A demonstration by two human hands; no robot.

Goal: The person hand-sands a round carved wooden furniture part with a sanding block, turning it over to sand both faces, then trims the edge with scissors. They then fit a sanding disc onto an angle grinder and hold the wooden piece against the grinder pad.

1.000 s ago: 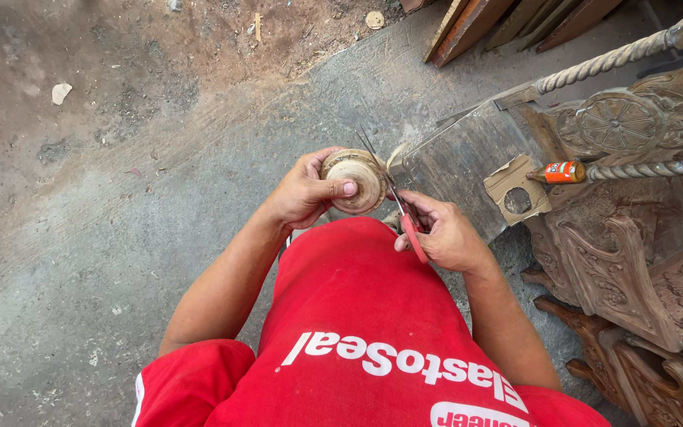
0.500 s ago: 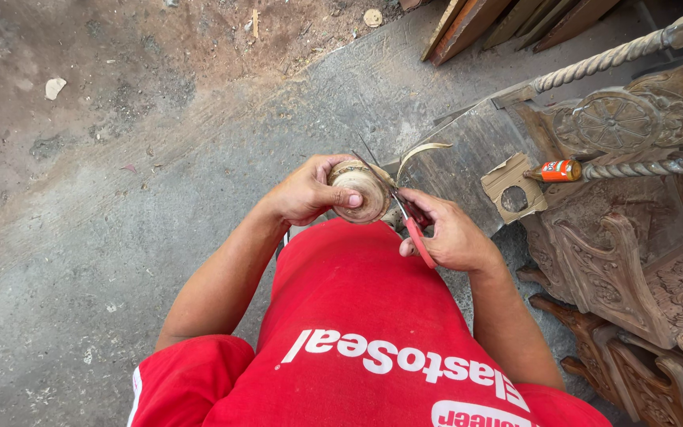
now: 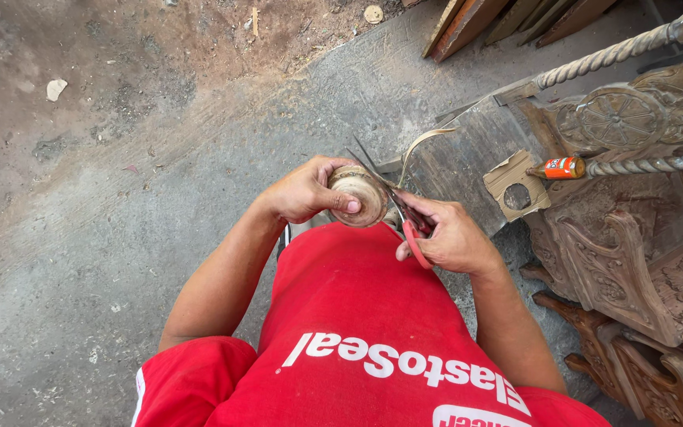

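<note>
My left hand grips a round, pale wooden piece held in front of my red shirt, thumb pressed across its face. My right hand holds red-handled scissors, their blades open and pointing up past the wooden piece. A thin tan strip curls upward from between the blades and the round piece.
A carved wooden furniture piece with twisted rope-like spindles lies at the right. On it rest a small orange glue bottle and a cardboard scrap with a round hole. Wooden planks lean at top. The concrete floor spreads left, with dirt beyond.
The tan strip now stands up in a curl above the scissors. My hands have stayed close together, shifting slightly with the round piece.
</note>
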